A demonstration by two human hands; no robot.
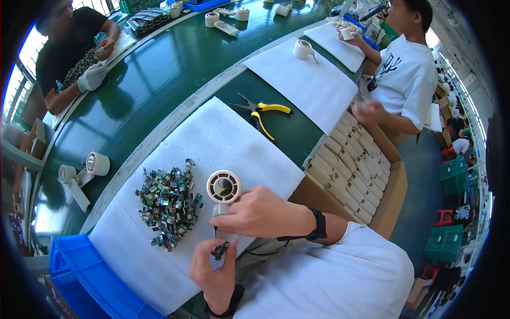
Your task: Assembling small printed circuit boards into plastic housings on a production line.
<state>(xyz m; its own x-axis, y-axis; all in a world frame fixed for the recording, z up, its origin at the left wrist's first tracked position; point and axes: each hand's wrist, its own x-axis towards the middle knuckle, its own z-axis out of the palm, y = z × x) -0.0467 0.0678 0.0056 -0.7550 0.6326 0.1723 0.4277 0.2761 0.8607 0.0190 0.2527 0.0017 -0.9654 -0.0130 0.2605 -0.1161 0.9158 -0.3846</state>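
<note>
white sleeve (329, 271); right hand (256, 213) grips fan (223, 187), left hand (214, 272) pinches board (219, 251); printed shirt (408, 77) beyond

The right hand (255, 213) reaches leftward from the bare right forearm (336, 228), its back turned up, knuckles bent and fingers (227, 222) curled in a grip. Just below it the left hand (213, 274) points upward from the lower edge, thumb (230, 260) and forefinger (200, 259) bent toward each other in a pinch. The left wrist (218, 304) sits low, near the lower edge
</note>
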